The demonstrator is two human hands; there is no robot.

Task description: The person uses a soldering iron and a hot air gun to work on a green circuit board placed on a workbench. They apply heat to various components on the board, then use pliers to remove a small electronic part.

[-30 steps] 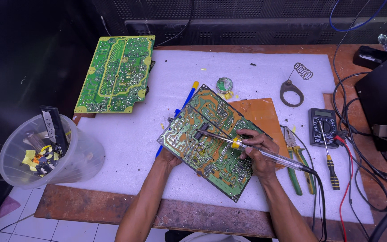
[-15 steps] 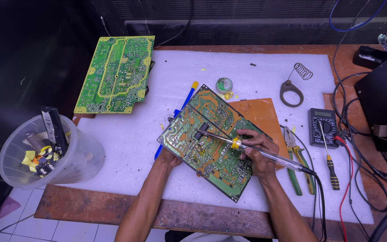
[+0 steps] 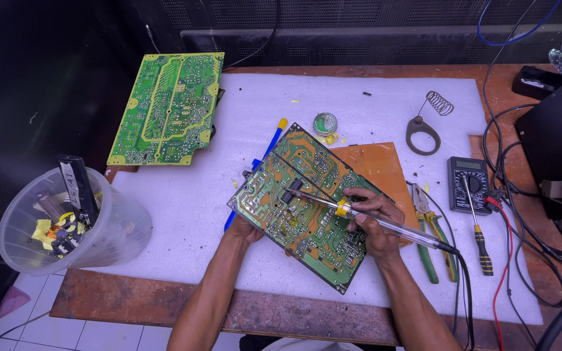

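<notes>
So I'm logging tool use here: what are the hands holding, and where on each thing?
The right hand grips a soldering iron by its clear handle near the yellow band; the left hand holds the tilted circuit board by its lower-left edge.

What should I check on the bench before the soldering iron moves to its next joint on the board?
1. Board steadied: left hand grips the lower left edge of the circuit board, which is tilted up. Ok.
2. Iron held firmly: right hand is wrapped round the soldering iron. Ok.
3. Tip on a joint: it lies over the middle of the board, but contact is too small to see. Cannot tell.
4. Iron cable free: it runs off the handle beside the pliers. Ok.
5. Stand ready: the coil stand sits empty on the white mat. Ok.
</notes>
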